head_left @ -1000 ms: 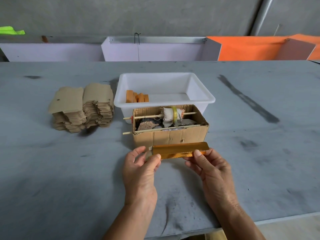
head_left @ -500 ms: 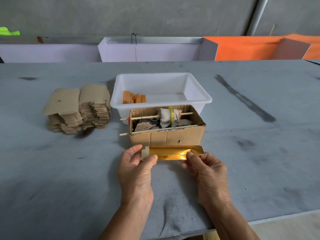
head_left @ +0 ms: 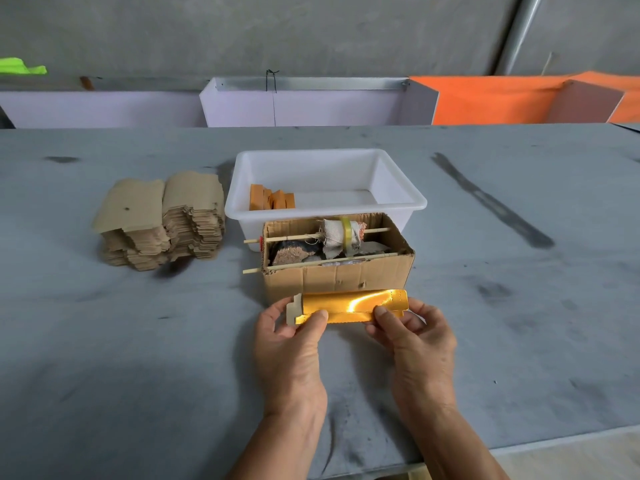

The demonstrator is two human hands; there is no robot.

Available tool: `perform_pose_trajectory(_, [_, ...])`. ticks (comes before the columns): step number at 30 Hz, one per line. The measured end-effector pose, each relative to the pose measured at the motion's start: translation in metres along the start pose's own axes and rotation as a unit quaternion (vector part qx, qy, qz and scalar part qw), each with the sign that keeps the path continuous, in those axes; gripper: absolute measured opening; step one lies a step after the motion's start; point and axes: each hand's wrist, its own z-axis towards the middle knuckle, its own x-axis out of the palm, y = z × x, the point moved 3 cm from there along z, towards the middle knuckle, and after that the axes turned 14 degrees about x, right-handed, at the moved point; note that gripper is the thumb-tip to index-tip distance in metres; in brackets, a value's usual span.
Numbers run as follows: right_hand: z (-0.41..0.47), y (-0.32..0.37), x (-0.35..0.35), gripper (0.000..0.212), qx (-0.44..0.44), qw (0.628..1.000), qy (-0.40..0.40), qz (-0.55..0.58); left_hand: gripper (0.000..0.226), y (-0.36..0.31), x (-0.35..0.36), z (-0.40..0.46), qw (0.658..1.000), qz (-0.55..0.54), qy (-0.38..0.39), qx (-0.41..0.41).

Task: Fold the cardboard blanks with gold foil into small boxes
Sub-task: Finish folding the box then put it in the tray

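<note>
A long gold-foil cardboard blank [head_left: 349,305] is held just above the grey table, in front of a brown cardboard box. My left hand [head_left: 289,344] pinches its left end with the thumb on the foil face. My right hand [head_left: 415,341] pinches its right end the same way. The blank is partly folded lengthwise, with a plain cardboard tab showing at its left end. A stack of unfolded brown blanks [head_left: 162,220] lies at the left of the table. Several folded orange-gold boxes [head_left: 272,198] stand in the white tub [head_left: 398,181].
An open brown cardboard box [head_left: 346,277] just beyond my hands holds a tape roll on a stick and scraps; two sticks poke out to its left. The white tub stands right behind it. Lilac and orange bins line the table's far edge. The table's near edge [head_left: 554,441] runs under my forearms.
The blank has turned its gold face up toward me and opened a little wider. Both hands keep their grip on its ends and have barely moved.
</note>
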Motion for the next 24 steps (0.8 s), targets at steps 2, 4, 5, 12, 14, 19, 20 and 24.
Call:
perform_pose_trajectory(2, [-0.001, 0.0, 0.0, 0.035, -0.003, 1.0, -0.001, 0.002, 0.033, 0.005, 0.001, -0.003, 1.0, -0.011, 0.004, -0.025])
perform_pose_trajectory(4, [-0.002, 0.0, 0.001, 0.035, -0.005, 1.0, 0.0, 0.003, 0.024, 0.007, 0.001, -0.006, 0.999, -0.008, 0.016, -0.039])
perform_pose_trajectory(5, [-0.003, 0.0, 0.002, 0.034, -0.007, 1.0, 0.001, 0.004, 0.021, 0.008, 0.001, -0.006, 0.999, -0.007, 0.019, -0.046])
perform_pose_trajectory(12, [-0.007, 0.0, 0.01, 0.031, -0.017, 1.0, 0.001, 0.008, 0.018, 0.007, 0.003, -0.007, 0.995, -0.004, 0.022, -0.094])
perform_pose_trajectory(14, [-0.009, -0.001, 0.01, 0.032, -0.014, 1.0, 0.001, 0.006, 0.018, 0.006, 0.003, -0.005, 0.995, -0.01, 0.019, -0.093])
perform_pose_trajectory(19, [-0.01, -0.007, 0.012, 0.031, 0.023, 0.999, 0.004, 0.035, 0.018, 0.003, 0.001, -0.004, 0.998, 0.0, 0.012, -0.057])
perform_pose_trajectory(20, [-0.01, -0.008, 0.013, 0.032, 0.033, 0.999, 0.007, 0.042, 0.018, 0.003, 0.0, -0.004, 0.999, 0.003, 0.01, -0.049])
perform_pose_trajectory(24, [-0.01, -0.012, 0.017, 0.029, 0.062, 0.997, 0.028, 0.047, 0.019, 0.003, 0.001, -0.003, 0.999, -0.003, 0.01, -0.036])
